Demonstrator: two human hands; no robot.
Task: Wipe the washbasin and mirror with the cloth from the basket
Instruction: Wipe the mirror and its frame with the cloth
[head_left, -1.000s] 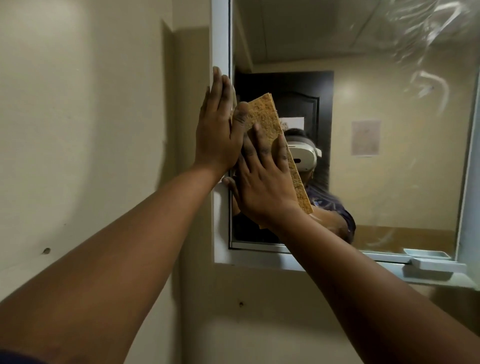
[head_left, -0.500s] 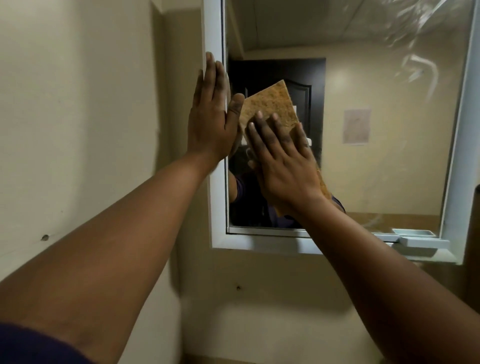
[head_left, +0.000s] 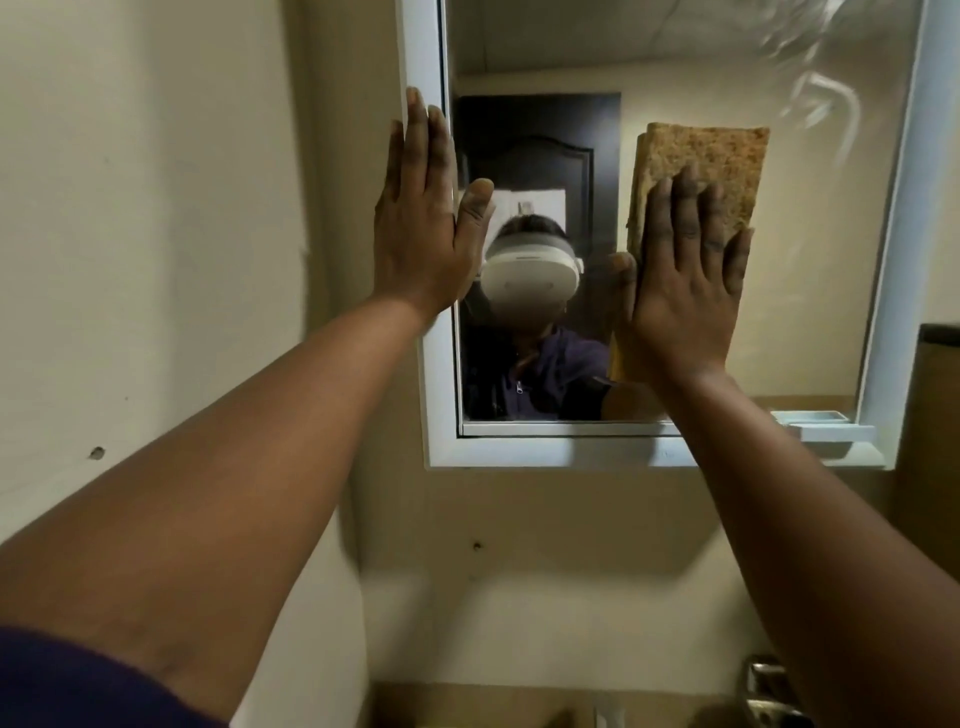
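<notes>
R hand flat w/ fingers straight and spread, pressing the cloth against the mirror glass; not curled round it. Cloth is tan-brown, coarse speckled texture, folded into an upright rectangle, top half sticking out above the R fingertips, lower edge peeking out below the thumb side. L hand also flat, fingers straight, palm on the mirror's white frame well left of the R hand, thumb over the glass edge, holding nothing. Smears on the glass up-right of the cloth. Small white tray on frame ledge down-right of the R hand. Metal tap partly seen far below it.
</notes>
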